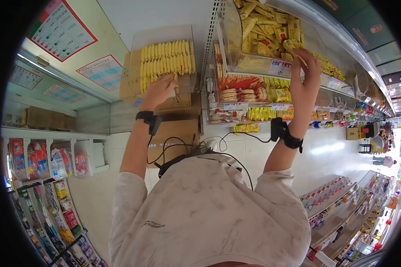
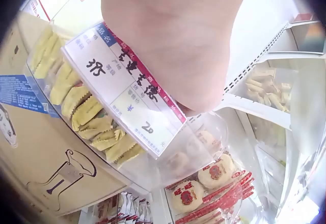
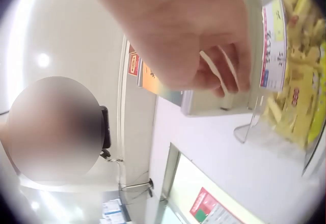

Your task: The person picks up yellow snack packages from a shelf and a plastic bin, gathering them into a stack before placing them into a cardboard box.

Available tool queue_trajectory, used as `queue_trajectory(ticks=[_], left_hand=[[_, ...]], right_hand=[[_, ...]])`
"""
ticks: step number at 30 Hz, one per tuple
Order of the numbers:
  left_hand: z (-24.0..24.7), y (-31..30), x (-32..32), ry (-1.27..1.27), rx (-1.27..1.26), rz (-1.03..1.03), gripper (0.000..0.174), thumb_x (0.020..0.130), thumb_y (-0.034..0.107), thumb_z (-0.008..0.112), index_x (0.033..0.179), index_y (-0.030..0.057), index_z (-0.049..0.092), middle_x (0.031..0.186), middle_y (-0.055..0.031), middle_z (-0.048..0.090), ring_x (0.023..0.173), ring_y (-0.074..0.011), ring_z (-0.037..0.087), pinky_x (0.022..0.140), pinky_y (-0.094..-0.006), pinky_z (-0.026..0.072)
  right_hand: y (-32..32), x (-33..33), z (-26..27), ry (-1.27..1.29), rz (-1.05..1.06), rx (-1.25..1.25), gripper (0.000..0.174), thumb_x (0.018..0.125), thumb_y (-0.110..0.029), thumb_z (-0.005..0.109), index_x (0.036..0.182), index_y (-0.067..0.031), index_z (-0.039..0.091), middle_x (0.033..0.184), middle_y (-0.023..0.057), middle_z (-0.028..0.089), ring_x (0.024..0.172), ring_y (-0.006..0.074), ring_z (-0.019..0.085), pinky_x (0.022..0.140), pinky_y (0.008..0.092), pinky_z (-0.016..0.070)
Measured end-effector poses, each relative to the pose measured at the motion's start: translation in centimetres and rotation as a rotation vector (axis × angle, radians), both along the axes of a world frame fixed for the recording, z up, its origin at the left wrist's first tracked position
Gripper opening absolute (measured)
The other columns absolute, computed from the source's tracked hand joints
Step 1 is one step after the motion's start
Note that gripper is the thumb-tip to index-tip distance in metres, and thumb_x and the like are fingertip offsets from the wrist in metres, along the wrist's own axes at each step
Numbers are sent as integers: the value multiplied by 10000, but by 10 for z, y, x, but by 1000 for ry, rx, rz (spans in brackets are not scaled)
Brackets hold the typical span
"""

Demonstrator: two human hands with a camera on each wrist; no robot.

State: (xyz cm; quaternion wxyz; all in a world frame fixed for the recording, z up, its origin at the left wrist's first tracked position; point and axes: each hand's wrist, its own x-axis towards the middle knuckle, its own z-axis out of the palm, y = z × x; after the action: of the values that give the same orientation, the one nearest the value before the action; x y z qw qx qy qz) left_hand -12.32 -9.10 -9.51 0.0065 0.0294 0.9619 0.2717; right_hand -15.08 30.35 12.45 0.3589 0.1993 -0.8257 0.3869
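In the head view my left hand [image 1: 159,91] reaches over the front of a clear bin [image 1: 136,49], its fingertips right at the near end of the rows of yellow packets [image 1: 167,58]. In the left wrist view a handwritten price card [image 2: 127,91] hides those fingers, so I cannot tell whether they grip a packet. Through the bin's wall, yellow packets [image 2: 84,109] show below the card. My right hand [image 1: 308,71] is raised at the front of a shelf bin heaped with loose yellow packets [image 1: 265,29]. Its thumb and fingers pinch a yellow packet [image 1: 293,46] over the bin's front edge.
Below the shelf bin are bagged round crackers [image 1: 245,89] and more yellow bags [image 1: 260,114]. A cardboard box [image 1: 176,133] stands under the left bin. Black cables [image 1: 227,138] run toward the right wrist. Stocked shelves [image 1: 53,209] line the lower left.
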Motion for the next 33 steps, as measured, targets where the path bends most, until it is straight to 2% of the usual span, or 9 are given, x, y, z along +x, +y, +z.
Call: queue_trajectory(ticks=[5,8,11,14,17,23,28,31,33], left_hand=[[-19,-6,-10,57,-29,23,454,1038,364,373,1181,151,748,1468,-82,563,1312,-299,548,1088,-421,444],[-6,4,-4,28,6,-5,468,1045,355,351,1175,145,748,1474,-100,557,1334,-312,531,1095,-423,437],[5,5,2,19,-1,1,472,1048,346,341,1177,139,745,1481,-97,552,1351,-313,516,1098,-419,434],[9,6,3,-16,8,6,474,1048,344,339,1186,138,743,1490,-91,546,1363,-302,506,1102,-408,429],[6,5,2,-22,13,11,473,1046,349,344,1192,144,744,1495,-84,542,1370,-294,500,1105,-401,423],[11,3,2,-60,43,24,476,1038,386,373,1192,134,746,1508,-69,534,1378,-293,493,1110,-405,416],[15,1,3,12,130,-5,470,1030,426,467,1183,74,739,1490,-120,545,1352,-327,517,1103,-397,420],[17,-2,2,182,234,-49,421,1016,378,555,1178,28,724,1410,-188,592,1313,-365,536,1092,-393,425],[40,7,13,230,292,-50,332,996,257,627,1199,5,699,1271,-211,651,1173,-328,623,1014,-368,481]], right_hand=[[35,-42,-3,31,-240,252,354,910,-223,676,1181,5,667,1096,219,695,1025,420,649,931,478,509],[41,-65,0,-152,-273,214,477,836,-319,746,1170,14,669,1063,255,702,1041,451,642,919,512,511],[39,-71,10,-322,-254,296,564,773,-367,792,1155,28,667,1047,274,701,1036,455,647,901,507,521],[44,-83,20,-383,-262,521,607,796,-387,780,1214,40,671,1031,265,723,1008,353,710,874,425,537],[36,-86,29,-381,-260,613,579,779,-404,786,1150,34,708,1028,248,727,992,347,711,866,417,539],[34,-80,23,-248,-103,305,542,775,-391,805,1120,15,706,1019,244,718,995,394,686,878,462,546],[31,-68,27,-378,-79,255,574,815,-355,811,1256,-19,661,1144,188,727,1064,325,701,911,410,540],[36,-75,17,-177,-65,165,489,815,-246,798,1231,-23,670,1084,206,725,989,347,706,863,421,553],[36,-71,13,-38,-58,139,432,822,-183,780,1210,-21,679,1042,216,721,929,366,705,834,426,557]])
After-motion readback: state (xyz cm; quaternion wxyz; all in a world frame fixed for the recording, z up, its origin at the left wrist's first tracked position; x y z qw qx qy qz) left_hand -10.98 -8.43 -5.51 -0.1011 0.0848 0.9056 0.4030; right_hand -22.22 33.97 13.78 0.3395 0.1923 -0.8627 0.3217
